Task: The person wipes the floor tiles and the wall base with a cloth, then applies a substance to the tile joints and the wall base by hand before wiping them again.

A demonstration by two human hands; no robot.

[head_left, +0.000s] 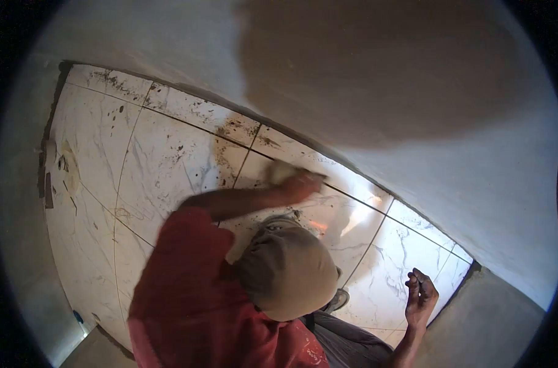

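My left hand (300, 186) reaches across from the red sleeve and is closed on a pale, sponge-like pad (280, 173), both smeared by motion. The pad lies over the marble-patterned tiles (184, 150) beside a dark joint line. Off to the right, my right hand (422, 293) is raised with its fingers loosely bent and nothing visible in them. Its fingertips look dark and dirty. Between the hands, a rounded, beige cloth-covered shape (294, 267) hides part of the floor.
Brown dirt specks (233, 130) lie on the tiles along the grey wall (377, 159). A shoe (338, 300) shows beside the beige shape. Near the left wall is a round fitting (63, 163) in the floor. Bare grey floor (487, 313) borders the tiles at lower right.
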